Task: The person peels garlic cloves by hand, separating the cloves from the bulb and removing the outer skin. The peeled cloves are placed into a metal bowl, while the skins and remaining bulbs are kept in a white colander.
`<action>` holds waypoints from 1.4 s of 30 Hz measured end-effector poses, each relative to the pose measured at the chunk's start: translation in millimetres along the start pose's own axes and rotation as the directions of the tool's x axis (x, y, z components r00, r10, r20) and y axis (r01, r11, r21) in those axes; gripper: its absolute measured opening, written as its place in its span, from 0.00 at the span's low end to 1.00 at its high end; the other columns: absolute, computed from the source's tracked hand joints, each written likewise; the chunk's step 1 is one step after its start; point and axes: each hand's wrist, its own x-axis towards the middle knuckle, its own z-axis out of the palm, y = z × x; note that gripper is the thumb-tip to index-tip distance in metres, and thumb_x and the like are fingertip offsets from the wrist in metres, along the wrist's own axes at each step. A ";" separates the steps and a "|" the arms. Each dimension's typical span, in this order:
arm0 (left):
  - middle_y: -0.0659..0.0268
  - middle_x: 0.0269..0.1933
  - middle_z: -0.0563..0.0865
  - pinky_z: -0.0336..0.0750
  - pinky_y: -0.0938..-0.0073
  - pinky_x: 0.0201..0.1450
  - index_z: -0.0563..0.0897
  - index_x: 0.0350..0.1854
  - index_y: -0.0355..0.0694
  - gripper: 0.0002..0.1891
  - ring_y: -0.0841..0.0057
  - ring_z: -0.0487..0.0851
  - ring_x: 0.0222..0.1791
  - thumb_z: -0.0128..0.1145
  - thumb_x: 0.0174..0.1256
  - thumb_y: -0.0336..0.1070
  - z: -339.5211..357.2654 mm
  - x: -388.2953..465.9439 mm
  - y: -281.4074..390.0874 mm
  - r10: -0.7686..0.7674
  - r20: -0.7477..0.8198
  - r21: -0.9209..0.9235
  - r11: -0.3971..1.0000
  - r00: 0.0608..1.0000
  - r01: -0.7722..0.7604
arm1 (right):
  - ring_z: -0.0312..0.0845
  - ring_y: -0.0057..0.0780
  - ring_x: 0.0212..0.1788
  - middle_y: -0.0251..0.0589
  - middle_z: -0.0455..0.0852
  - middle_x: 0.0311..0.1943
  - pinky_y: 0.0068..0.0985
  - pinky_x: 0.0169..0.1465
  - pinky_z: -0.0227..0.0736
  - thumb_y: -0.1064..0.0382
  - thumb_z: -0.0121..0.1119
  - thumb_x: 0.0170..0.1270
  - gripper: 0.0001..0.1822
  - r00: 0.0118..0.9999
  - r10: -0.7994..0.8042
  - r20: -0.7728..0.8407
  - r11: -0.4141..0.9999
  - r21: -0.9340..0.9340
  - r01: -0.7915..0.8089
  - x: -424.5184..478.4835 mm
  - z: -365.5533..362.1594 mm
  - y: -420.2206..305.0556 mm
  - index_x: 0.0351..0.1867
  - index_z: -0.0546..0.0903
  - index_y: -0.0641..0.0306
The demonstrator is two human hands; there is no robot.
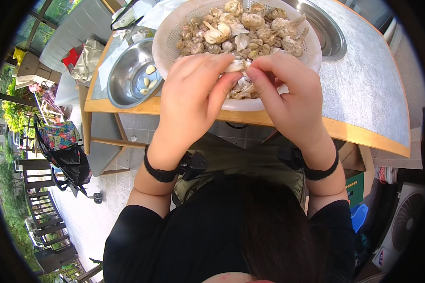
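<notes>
Above the near side of a white plastic colander [163, 46], my left hand [191, 88] pinches a garlic clove [238, 65] with papery skin between thumb and fingers. The fingertips of my right hand [290, 81] close on the clove's other end, at its skin. Whole garlic bulbs [253, 21] and loose cloves fill the colander's far part. Dry garlic skins [242, 92] lie in it below my hands. To the left, a stainless steel bowl [122, 78] holds several peeled garlic cloves [150, 69].
The colander stands on a grey table [361, 81] with a wooden edge. Behind it to the right is a round metal tray [334, 35]. A grey chair [108, 152] stands at the table's left. Farther left is a stroller [65, 152]; a fan unit [405, 223] stands low on the right.
</notes>
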 end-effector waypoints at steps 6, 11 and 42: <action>0.61 0.35 0.85 0.76 0.72 0.39 0.84 0.49 0.35 0.12 0.68 0.83 0.34 0.64 0.64 0.30 -1.1 -0.3 -4.0 -0.160 0.076 -0.216 0.961 0.984 0.173 | 0.77 0.19 0.30 0.37 0.86 0.33 0.17 0.36 0.75 0.74 0.62 0.63 0.08 0.981 0.194 0.018 0.969 0.154 -0.195 -1.4 -4.3 5.6 0.44 0.85 0.66; 0.66 0.37 0.85 0.74 0.82 0.40 0.85 0.50 0.30 0.13 0.83 0.79 0.32 0.56 0.75 0.35 -0.7 -0.1 2.7 -0.492 0.248 -0.626 0.576 0.835 0.525 | 0.80 0.24 0.34 0.40 0.87 0.38 0.19 0.39 0.77 0.74 0.62 0.62 0.17 0.997 -0.076 0.023 0.994 -0.072 0.077 8.7 -0.3 23.9 0.53 0.83 0.65; 0.67 0.35 0.87 0.72 0.82 0.36 0.86 0.47 0.31 0.10 0.83 0.80 0.32 0.61 0.71 0.32 -3.8 6.8 -2.2 -0.439 0.287 -0.550 0.652 0.851 0.522 | 0.82 0.33 0.29 0.43 0.87 0.29 0.24 0.32 0.75 0.76 0.63 0.55 0.10 0.986 -0.167 0.019 0.979 -0.115 0.168 4.9 10.0 15.1 0.40 0.85 0.69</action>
